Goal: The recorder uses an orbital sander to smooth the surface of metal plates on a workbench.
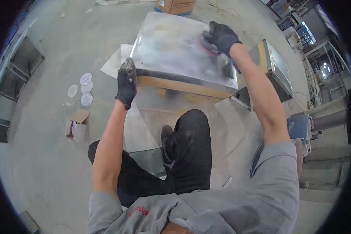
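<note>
Currently right hand (222, 37) in black glove presses a pink sanding disc (205, 47) onto the metal box (175, 50) top, far right corner; left hand (126, 84) clenched on near-left corner.

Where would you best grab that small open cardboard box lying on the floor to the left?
The small cardboard box lies on the floor with its flaps open, left of the person's left hand. Probably best to pinch one upright side wall from above, since the top is open and the walls look thin enough to grip. Its contents are too small to tell.
</note>
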`<move>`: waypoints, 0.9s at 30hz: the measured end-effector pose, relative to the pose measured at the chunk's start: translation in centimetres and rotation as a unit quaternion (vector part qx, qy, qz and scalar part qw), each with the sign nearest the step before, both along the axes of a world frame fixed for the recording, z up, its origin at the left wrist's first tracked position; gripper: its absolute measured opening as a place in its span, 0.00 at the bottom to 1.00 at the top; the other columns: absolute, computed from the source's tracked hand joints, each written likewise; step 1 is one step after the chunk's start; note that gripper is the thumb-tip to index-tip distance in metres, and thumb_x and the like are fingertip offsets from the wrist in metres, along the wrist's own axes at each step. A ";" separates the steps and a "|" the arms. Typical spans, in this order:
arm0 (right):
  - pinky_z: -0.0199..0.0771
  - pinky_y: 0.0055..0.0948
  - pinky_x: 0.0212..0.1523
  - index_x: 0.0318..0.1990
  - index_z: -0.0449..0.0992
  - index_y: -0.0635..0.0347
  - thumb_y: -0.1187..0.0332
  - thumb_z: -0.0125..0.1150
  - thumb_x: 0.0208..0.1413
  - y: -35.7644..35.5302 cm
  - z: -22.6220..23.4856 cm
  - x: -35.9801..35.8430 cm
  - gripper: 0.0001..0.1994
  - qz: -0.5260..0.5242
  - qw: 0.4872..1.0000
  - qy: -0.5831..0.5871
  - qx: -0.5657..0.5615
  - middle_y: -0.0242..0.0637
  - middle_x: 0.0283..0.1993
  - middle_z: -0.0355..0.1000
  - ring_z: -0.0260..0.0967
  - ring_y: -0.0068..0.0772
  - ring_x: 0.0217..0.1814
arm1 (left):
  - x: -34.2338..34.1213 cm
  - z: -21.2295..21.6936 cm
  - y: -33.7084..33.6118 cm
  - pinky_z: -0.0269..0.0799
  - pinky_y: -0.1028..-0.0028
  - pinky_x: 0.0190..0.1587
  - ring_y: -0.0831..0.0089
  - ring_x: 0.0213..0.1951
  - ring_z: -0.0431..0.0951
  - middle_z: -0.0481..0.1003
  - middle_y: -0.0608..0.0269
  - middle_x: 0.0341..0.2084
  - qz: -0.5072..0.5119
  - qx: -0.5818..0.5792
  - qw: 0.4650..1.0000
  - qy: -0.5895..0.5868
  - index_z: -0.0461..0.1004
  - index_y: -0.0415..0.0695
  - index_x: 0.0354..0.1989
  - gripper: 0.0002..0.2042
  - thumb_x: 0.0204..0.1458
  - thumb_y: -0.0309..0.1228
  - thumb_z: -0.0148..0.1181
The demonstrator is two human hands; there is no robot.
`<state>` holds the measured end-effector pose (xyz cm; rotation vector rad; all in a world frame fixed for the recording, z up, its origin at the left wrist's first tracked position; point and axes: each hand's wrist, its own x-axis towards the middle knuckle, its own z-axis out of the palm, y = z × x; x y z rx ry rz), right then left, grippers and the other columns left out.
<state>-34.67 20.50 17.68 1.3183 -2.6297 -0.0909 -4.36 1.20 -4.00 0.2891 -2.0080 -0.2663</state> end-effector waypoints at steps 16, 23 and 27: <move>0.74 0.45 0.49 0.42 0.80 0.62 0.53 0.50 0.53 0.8 -0.1 0.6 0.23 0.060 0.997 0.011 -0.052 0.48 0.47 0.78 0.75 0.53 0.47 | -5.8 14.3 0.7 0.73 0.57 0.50 0.46 0.45 0.78 0.77 0.39 0.43 0.091 0.189 0.903 -0.374 0.61 0.30 0.61 0.32 0.61 0.49 0.44; 0.74 0.44 0.49 0.44 0.80 0.61 0.52 0.50 0.53 0.4 0.0 -0.4 0.23 0.047 0.997 -0.020 -0.064 0.47 0.46 0.78 0.74 0.51 0.47 | -6.4 15.5 2.5 0.73 0.54 0.50 0.43 0.47 0.78 0.77 0.36 0.44 0.166 0.225 0.875 -0.395 0.67 0.31 0.55 0.35 0.59 0.57 0.42; 0.74 0.45 0.48 0.46 0.78 0.60 0.52 0.50 0.54 0.8 0.4 -4.0 0.22 -0.035 0.997 -0.017 -0.069 0.47 0.45 0.78 0.74 0.52 0.45 | -7.6 13.7 1.4 0.73 0.53 0.50 0.43 0.46 0.78 0.77 0.37 0.43 0.161 0.255 0.873 -0.382 0.68 0.32 0.52 0.31 0.60 0.54 0.41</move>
